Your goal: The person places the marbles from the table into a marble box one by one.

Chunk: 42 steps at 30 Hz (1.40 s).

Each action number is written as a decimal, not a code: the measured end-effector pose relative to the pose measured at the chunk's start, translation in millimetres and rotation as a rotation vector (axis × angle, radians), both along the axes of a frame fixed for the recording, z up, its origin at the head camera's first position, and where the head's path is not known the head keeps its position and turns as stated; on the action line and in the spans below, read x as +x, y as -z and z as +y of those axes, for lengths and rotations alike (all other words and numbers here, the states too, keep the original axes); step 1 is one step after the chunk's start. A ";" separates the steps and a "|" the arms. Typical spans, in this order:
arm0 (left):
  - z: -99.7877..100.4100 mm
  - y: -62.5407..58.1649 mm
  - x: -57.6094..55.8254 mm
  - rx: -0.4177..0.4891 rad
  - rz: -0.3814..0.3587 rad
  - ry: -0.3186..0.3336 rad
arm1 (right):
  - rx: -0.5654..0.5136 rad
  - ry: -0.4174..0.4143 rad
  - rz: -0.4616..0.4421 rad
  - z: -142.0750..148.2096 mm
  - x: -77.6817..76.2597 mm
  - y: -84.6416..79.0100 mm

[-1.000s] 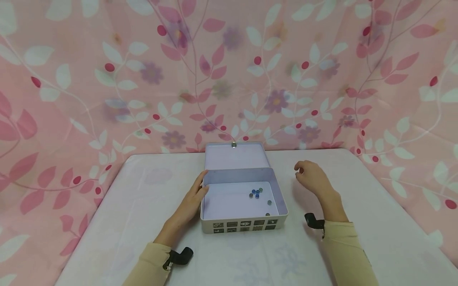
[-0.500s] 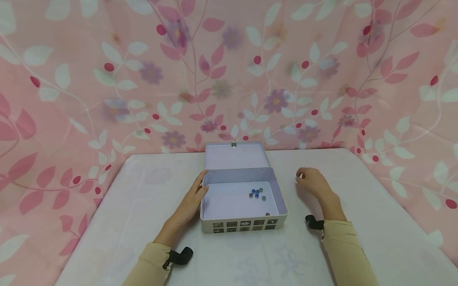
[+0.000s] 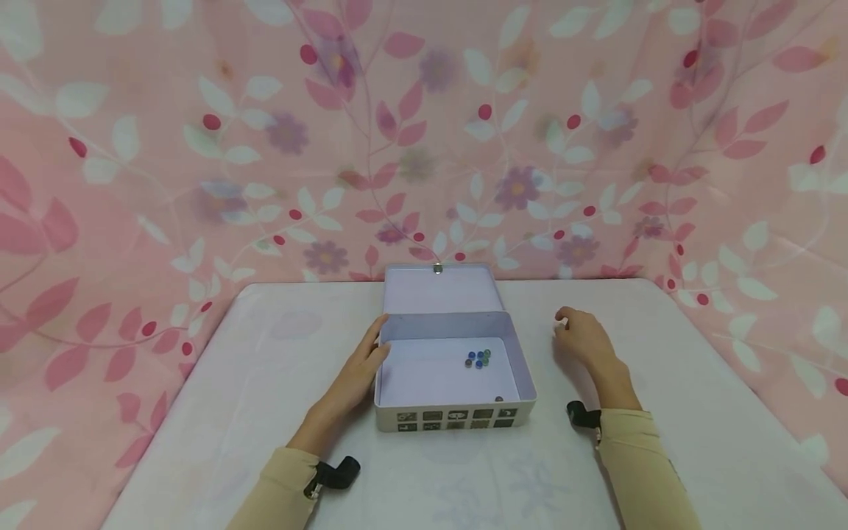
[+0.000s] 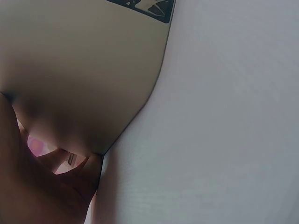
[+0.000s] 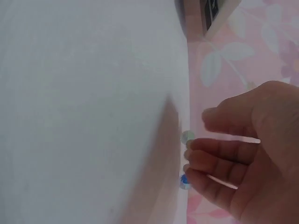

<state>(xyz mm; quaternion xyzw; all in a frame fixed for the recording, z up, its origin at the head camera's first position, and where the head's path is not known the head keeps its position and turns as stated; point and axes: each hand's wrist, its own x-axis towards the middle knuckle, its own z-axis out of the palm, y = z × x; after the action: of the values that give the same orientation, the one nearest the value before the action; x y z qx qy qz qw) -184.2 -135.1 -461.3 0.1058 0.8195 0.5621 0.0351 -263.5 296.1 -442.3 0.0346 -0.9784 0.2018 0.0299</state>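
A light-coloured tin box [image 3: 457,417] stands on the table with its lid [image 3: 442,288] laid back. My left hand [image 3: 351,375] grips its left wall, thumb at the rim and fingers along the outside. In the left wrist view, fingertips press the box side [image 4: 70,84]. Several blue, green and dark marbles [image 3: 479,364] cluster inside towards the right; another marble [image 3: 499,399] lies by the front wall. Right of the box, my right hand [image 3: 586,340] hovers low with loosely bent fingers, thumb apart. Just past its fingertips lie a green marble [image 5: 188,136] and a blue marble [image 5: 185,182].
A white cloth covers the table [image 3: 278,353]. Behind it hangs a pink flowered curtain [image 3: 424,147]. Black camera mounts sit on both wrists, the left mount [image 3: 339,472] and the right mount [image 3: 583,415].
Inside the box, one green marble has rolled from the right side back to the cluster. My right hand has drawn slightly towards me; the left hand keeps its grip.
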 end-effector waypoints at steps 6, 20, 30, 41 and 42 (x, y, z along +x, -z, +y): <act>2.0 -0.8 1.3 -0.001 0.004 -0.006 | 0.007 -0.015 0.008 2.1 -4.2 4.0; 0.8 0.1 2.2 -0.002 -0.003 -0.011 | 0.017 0.018 -0.070 4.1 -2.7 0.4; -0.5 -3.5 -0.8 -0.011 -0.016 0.001 | -0.068 0.037 0.072 27.9 -0.6 -20.0; 3.9 -35.7 15.5 -0.017 -0.076 0.031 | -0.003 -0.003 -0.041 39.0 -14.8 -9.2; 4.1 -35.8 15.7 -0.019 -0.076 0.030 | -0.002 -0.007 -0.048 38.8 -15.3 -8.1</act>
<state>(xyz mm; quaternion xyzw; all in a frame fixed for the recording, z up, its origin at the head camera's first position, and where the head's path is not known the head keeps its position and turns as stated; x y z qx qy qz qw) -168.5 -131.0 -425.5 0.0962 0.8213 0.5572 0.0757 -278.8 335.0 -434.2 0.0330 -0.9785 0.2035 0.0060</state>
